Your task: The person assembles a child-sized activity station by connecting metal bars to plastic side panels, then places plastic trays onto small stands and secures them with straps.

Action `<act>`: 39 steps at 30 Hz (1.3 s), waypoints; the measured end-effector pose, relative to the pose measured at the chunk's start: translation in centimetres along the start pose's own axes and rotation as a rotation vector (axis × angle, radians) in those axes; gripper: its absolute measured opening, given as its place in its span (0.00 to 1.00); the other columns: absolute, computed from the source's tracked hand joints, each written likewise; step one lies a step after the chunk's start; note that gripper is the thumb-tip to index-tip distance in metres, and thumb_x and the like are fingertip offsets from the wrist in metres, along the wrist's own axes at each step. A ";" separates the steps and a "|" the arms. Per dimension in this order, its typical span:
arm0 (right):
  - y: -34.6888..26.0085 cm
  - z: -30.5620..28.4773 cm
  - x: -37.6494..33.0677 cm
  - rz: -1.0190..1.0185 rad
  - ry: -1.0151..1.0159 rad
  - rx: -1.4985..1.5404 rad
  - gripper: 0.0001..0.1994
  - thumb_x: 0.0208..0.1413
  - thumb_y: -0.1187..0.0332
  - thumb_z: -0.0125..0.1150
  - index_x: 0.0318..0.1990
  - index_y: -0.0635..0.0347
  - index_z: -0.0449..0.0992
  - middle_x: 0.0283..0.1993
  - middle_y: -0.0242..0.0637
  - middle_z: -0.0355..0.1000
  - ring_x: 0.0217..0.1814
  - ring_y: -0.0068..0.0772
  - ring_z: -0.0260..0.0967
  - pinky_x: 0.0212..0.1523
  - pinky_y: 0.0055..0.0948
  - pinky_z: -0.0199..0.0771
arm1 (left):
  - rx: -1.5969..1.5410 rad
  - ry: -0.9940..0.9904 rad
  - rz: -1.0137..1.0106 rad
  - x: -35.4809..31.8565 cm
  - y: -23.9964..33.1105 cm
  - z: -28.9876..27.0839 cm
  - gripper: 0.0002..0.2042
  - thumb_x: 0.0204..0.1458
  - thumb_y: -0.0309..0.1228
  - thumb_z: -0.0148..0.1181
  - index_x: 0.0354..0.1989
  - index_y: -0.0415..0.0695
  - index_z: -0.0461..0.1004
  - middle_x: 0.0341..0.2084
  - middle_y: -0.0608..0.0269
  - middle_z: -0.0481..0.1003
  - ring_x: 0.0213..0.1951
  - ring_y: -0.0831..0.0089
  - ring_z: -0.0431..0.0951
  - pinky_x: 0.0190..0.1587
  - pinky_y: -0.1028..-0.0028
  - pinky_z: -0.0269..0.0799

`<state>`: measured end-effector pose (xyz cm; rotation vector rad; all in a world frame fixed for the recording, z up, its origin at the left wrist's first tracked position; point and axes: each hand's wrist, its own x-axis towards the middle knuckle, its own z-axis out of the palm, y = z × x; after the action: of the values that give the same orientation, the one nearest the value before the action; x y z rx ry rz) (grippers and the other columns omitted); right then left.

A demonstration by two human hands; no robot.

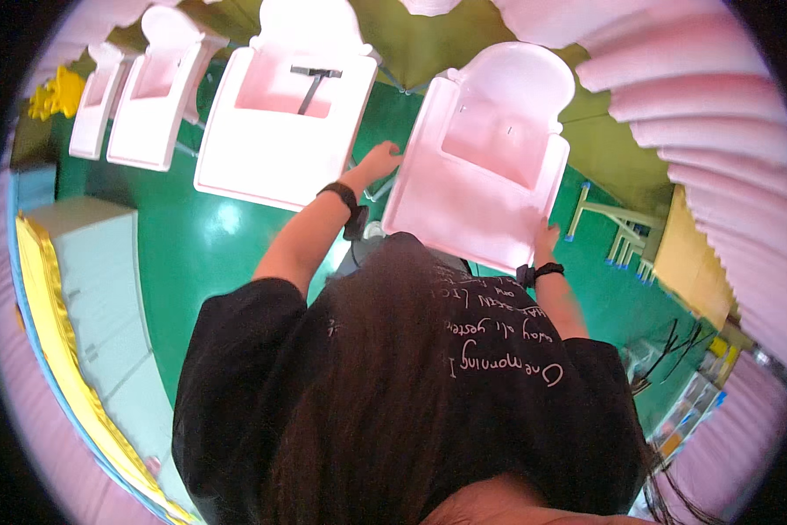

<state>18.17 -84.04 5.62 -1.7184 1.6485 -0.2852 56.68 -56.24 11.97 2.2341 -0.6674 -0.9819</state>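
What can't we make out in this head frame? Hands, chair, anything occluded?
- Left hand: fingertips hidden behind the pink chair edge; grip unclear.
- Right hand: only partly shown at the chair's lower right edge; fingers seem tucked under it.
- Chair's legs and underside: hidden by its own tray and the person's head and black shirt.
- Stack of pink parts at right: cut off by the fisheye rim.
- Far chairs: small and bent near the rim.

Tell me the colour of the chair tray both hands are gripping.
Pale pink, plain with no pattern. The tray shows in the head view, left hand and right hand on its edges.
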 end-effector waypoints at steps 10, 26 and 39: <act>10.2 -2.0 -1.3 0.084 0.021 -0.338 0.22 0.53 0.51 0.48 0.45 0.60 0.73 0.51 0.50 0.65 0.54 0.48 0.61 0.54 0.42 0.60 | -0.345 -0.167 -0.408 -0.6 -1.5 -0.4 0.17 0.50 0.39 0.52 0.46 0.43 0.67 0.35 0.59 0.72 0.38 0.67 0.73 0.37 0.61 0.71; 17.1 -0.5 -11.1 0.180 -0.142 0.300 0.09 0.48 0.66 0.59 0.28 0.64 0.76 0.24 0.37 0.75 0.26 0.29 0.74 0.30 0.29 0.74 | -0.404 -0.406 -0.500 10.3 -6.2 -0.5 0.11 0.49 0.34 0.53 0.38 0.43 0.67 0.31 0.60 0.70 0.37 0.62 0.73 0.36 0.62 0.70; 22.1 8.0 -31.4 1.137 0.482 1.034 0.12 0.58 0.70 0.43 0.45 0.67 0.66 0.25 0.46 0.73 0.22 0.36 0.74 0.16 0.28 0.67 | -0.128 -0.660 -0.583 29.9 3.5 11.0 0.09 0.49 0.34 0.52 0.35 0.42 0.69 0.30 0.57 0.73 0.35 0.61 0.74 0.37 0.65 0.71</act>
<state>1.09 -50.08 -4.04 0.1357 1.9784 -0.8115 65.34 -81.52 -5.68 2.0064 -0.1813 -2.0330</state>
